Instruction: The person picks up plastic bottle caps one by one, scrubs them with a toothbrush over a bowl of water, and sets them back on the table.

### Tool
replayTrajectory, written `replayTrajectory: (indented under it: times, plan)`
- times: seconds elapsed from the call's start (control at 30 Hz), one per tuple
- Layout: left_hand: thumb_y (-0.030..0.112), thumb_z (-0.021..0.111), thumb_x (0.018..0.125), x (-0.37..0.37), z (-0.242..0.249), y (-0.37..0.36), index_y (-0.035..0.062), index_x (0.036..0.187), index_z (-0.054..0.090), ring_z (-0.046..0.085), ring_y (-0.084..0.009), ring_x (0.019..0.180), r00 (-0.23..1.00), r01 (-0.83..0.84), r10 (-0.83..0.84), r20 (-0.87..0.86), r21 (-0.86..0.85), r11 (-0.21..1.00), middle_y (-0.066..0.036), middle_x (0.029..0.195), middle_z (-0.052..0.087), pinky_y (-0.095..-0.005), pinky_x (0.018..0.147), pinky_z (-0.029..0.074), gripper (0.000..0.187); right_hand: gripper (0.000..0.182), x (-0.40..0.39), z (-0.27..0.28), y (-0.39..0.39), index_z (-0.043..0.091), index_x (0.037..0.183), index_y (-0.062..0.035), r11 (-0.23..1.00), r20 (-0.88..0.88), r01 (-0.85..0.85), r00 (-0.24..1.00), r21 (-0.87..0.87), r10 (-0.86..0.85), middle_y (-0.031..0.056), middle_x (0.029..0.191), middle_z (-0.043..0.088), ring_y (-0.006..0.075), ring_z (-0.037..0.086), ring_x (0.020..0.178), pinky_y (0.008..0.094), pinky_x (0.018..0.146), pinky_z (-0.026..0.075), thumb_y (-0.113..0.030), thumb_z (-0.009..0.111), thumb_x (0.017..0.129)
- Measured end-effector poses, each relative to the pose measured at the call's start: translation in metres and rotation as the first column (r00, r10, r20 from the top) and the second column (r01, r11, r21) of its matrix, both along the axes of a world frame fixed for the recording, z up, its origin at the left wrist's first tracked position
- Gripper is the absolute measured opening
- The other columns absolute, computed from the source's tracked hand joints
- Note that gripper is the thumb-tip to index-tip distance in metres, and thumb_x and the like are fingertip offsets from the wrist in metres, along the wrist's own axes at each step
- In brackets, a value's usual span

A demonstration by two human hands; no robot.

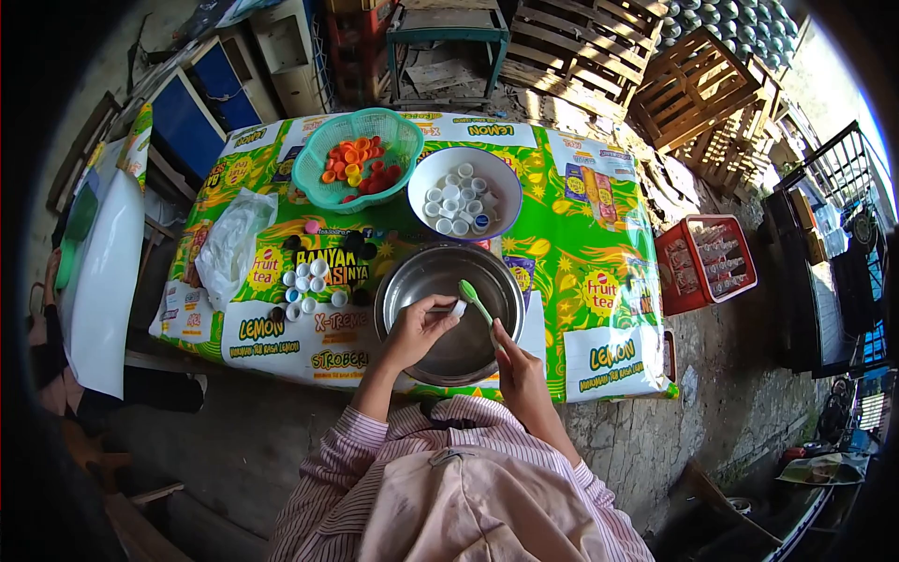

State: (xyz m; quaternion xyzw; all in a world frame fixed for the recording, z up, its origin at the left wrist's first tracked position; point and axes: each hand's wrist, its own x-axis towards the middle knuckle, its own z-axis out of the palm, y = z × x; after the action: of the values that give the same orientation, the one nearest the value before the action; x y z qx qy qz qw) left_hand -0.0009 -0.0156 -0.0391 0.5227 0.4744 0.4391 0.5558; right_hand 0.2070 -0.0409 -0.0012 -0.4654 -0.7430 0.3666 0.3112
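Note:
Over a steel basin [398, 298], my left hand [419, 330] pinches a white bottle cap [459, 308] between thumb and fingers. My right hand [518, 367] grips the handle of a green toothbrush [475, 299], its head tilted up close beside the cap. Behind the basin, a white bowl [506, 173] with a dark blue rim holds many white caps [451, 193]. A mint green plastic basket [307, 164] to its left contains orange, red and yellow caps [352, 155]. Left of the basin, loose white caps [302, 284] and black caps [352, 241] lie on the tablecloth.
The table wears a green and white printed cloth [581, 244]. A clear plastic bag [234, 245] lies on its left part, near a pink cap [312, 227]. Off the right edge stands a red crate [676, 272] of bottles. Wooden pallets [585, 51] and a stool [448, 33] stand beyond.

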Motion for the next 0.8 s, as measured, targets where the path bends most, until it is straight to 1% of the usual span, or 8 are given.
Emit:
replayTrajectory:
  times: [0.13,0.2,0.3,0.4,0.47,0.63,0.7,0.8]
  plan:
    - [0.006,0.054,0.089,0.005,0.003,-0.002,-0.0006,0.125,0.044,0.058,-0.0179,0.105,0.991,-0.037,0.031,0.126,0.043,0.998,-0.010,0.116,0.056,-0.0265,0.089,0.047,0.037,0.051,-0.001,0.000,0.000,0.043,0.132,-0.0092,0.998,-0.094,0.017,0.995,0.063,-0.011,0.0248,0.089,0.062,0.0377,0.062,0.076,0.0379,0.064,0.047,0.004,0.051,0.084]
    - [0.011,0.051,0.092,0.003,0.005,-0.002,0.0013,0.126,0.044,0.058,-0.0202,0.106,0.973,-0.004,0.024,0.229,-0.087,0.996,-0.009,0.116,0.056,-0.0290,0.091,0.046,0.036,0.051,0.000,0.000,-0.001,0.043,0.132,-0.0091,0.993,-0.121,-0.016,0.992,0.118,0.030,0.0247,0.088,0.062,0.0372,0.062,0.074,0.0371,0.063,0.047,0.005,0.051,0.084]
    - [0.016,0.048,0.094,0.006,0.003,-0.002,0.0031,0.127,0.044,0.057,-0.0214,0.106,0.934,0.051,-0.006,0.357,-0.115,0.992,-0.008,0.116,0.056,-0.0309,0.093,0.045,0.036,0.052,0.003,-0.002,-0.002,0.042,0.133,-0.0089,0.998,0.016,0.037,0.999,-0.046,-0.036,0.0235,0.087,0.062,0.0360,0.061,0.069,0.0373,0.063,0.047,0.005,0.051,0.083]
    - [0.018,0.046,0.095,0.004,0.000,-0.003,0.0029,0.126,0.045,0.057,-0.0213,0.106,0.942,0.017,0.043,0.333,-0.177,0.984,-0.009,0.115,0.057,-0.0317,0.092,0.046,0.034,0.051,0.000,0.004,-0.005,0.043,0.132,-0.0102,0.994,-0.086,0.082,0.993,0.079,-0.075,0.0234,0.083,0.061,0.0352,0.058,0.064,0.0389,0.061,0.046,0.004,0.052,0.084]
    - [0.018,0.046,0.095,0.005,-0.001,-0.001,0.0025,0.125,0.046,0.058,-0.0211,0.105,0.931,0.003,0.061,0.361,-0.173,0.985,-0.009,0.115,0.057,-0.0317,0.092,0.047,0.033,0.045,0.000,0.022,-0.010,0.045,0.130,-0.0081,0.997,0.111,0.004,0.994,-0.077,0.004,0.0240,0.098,0.062,0.0356,0.064,0.084,0.0319,0.069,0.049,0.002,0.050,0.086]
    - [0.023,0.043,0.096,0.006,-0.003,0.000,0.0018,0.118,0.050,0.059,-0.0209,0.102,0.882,0.031,0.085,0.464,-0.237,0.971,-0.012,0.113,0.057,-0.0319,0.092,0.047,0.032,0.047,0.002,-0.003,-0.005,0.044,0.131,-0.0077,0.998,0.003,0.069,0.998,0.001,-0.069,0.0240,0.103,0.061,0.0351,0.063,0.087,0.0324,0.070,0.049,0.004,0.050,0.086]
    - [0.025,0.043,0.096,0.007,-0.008,0.001,0.0035,0.113,0.053,0.059,-0.0188,0.097,0.859,0.010,0.127,0.496,-0.264,0.964,-0.013,0.111,0.059,-0.0315,0.088,0.048,0.029,0.051,0.003,-0.002,-0.008,0.044,0.132,-0.0147,0.992,-0.050,0.064,0.997,0.108,-0.059,0.0211,0.074,0.057,0.0348,0.056,0.061,0.0403,0.056,0.044,-0.001,0.053,0.084]
    - [0.031,0.049,0.094,0.009,-0.007,0.003,0.0115,0.100,0.055,0.054,-0.0088,0.078,0.757,-0.031,0.260,0.599,-0.365,0.931,-0.007,0.100,0.062,-0.0239,0.067,0.045,0.021,0.051,0.002,0.004,-0.015,0.043,0.133,-0.0160,0.998,0.035,-0.042,0.999,0.051,0.040,0.0200,0.075,0.058,0.0337,0.056,0.059,0.0406,0.055,0.044,-0.003,0.053,0.085]
